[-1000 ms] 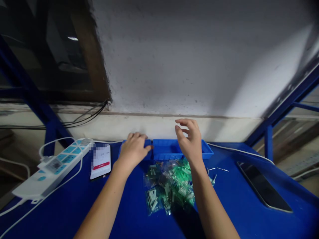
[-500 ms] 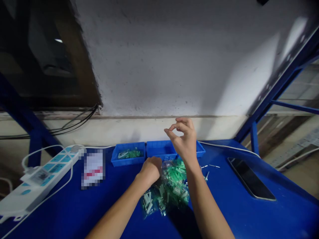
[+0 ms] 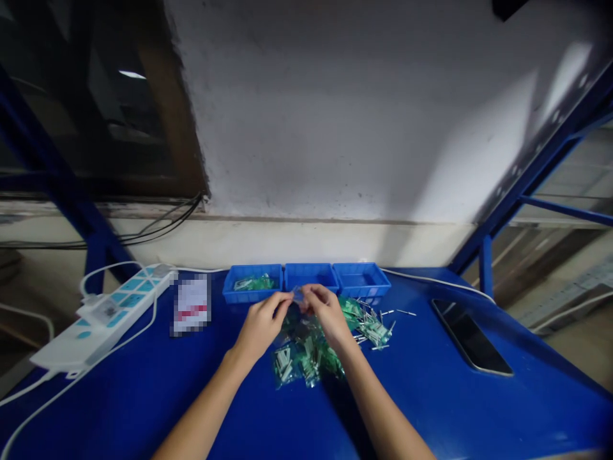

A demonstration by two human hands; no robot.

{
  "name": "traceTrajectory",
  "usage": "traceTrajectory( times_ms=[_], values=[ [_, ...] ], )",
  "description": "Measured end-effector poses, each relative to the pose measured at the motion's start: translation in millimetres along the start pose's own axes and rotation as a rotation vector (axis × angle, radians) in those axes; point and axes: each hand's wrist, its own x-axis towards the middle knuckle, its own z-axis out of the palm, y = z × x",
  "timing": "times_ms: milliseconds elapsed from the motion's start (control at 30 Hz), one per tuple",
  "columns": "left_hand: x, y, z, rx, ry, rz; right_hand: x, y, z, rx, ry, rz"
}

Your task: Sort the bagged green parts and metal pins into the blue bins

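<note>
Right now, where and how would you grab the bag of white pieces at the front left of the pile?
I'd pinch the near film edge of the bag of white pieces, coming from the front left. It looks to lie flat on the blue table, with that side apparently free, while the neighbouring bag crowds its right.

The left hand (image 3: 263, 323) and right hand (image 3: 328, 315) pinch a small clear plastic bag (image 3: 297, 294) between them, in front of the middle blue tray (image 3: 309, 271). The left blue tray (image 3: 251, 296) holds green and whitish pieces; the right blue tray (image 3: 368, 291) stands beside the middle one. Bagged white sticks (image 3: 283, 365) lie below the hands, metal pins (image 3: 406, 312) to their right. A dark smartphone (image 3: 472, 337) lies farther right, a white power strip (image 3: 103, 319) at left.
</note>
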Motion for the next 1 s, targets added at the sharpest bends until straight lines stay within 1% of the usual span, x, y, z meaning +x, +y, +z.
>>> traceTrajectory(
  times_ms=[67, 133, 200, 267, 333, 400, 433, 500, 567, 667, 700, 767, 833, 867, 933, 1000],
  values=[
    [-12, -4, 2.8, -0.008, -0.014, 0.035, -2, 6, 3, -0.047, -0.028, -0.049],
    [-17, -4, 4.0, -0.027, -0.034, 0.036, -4, 9, 5, -0.174, 0.004, -0.145],
    [-17, -1, 3.2, -0.053, -0.031, -0.016, -6, 11, 6, -0.291, 0.058, -0.247],
    [-15, 4, 1.4, -0.097, -0.009, -0.134, -8, 9, 6, -0.353, 0.08, -0.322],
    [-13, 7, 0.1, -0.186, 0.013, -0.307, -11, 7, 7, -0.399, 0.053, -0.391],
    [-12, 7, 0.1, -0.324, 0.023, -0.481, -15, 4, 9, -0.47, 0.011, -0.488],
    [-12, 6, 0.5, -0.397, 0.015, -0.542, -16, 3, 10, -0.514, 0.001, -0.538],
    [-13, 4, 2.0, -0.509, -0.021, -0.6, -19, 2, 12, -0.606, 0.023, -0.61],
    [-13, 1, 3.6, -0.554, -0.031, -0.595, -21, 3, 14, -0.682, 0.082, -0.62],
    [-13, 0, 5.0, -0.502, 0.075, -0.512, -21, 4, 15, -0.701, 0.152, -0.552],
    [-13, 1, 4.9, -0.452, 0.111, -0.462, -20, 4, 15, -0.665, 0.144, -0.508],
    [-14, 4, 4.2, -0.316, 0.148, -0.341, -19, 2, 15, -0.513, 0.069, -0.378],
    [-16, 9, 3.3, -0.186, 0.14, -0.224, -17, -1, 16, -0.319, -0.024, -0.246],
    [-18, 12, 3.0, -0.138, 0.13, -0.175, -17, -2, 17, -0.239, -0.05, -0.201],
    [-20, 17, 3.5, -0.078, 0.109, -0.121, -17, -2, 19, -0.14, -0.051, -0.164],
    [-21, 19, 4.7, -0.064, 0.085, -0.133, -17, -1, 20, -0.111, -0.029, -0.158]
  ],
)
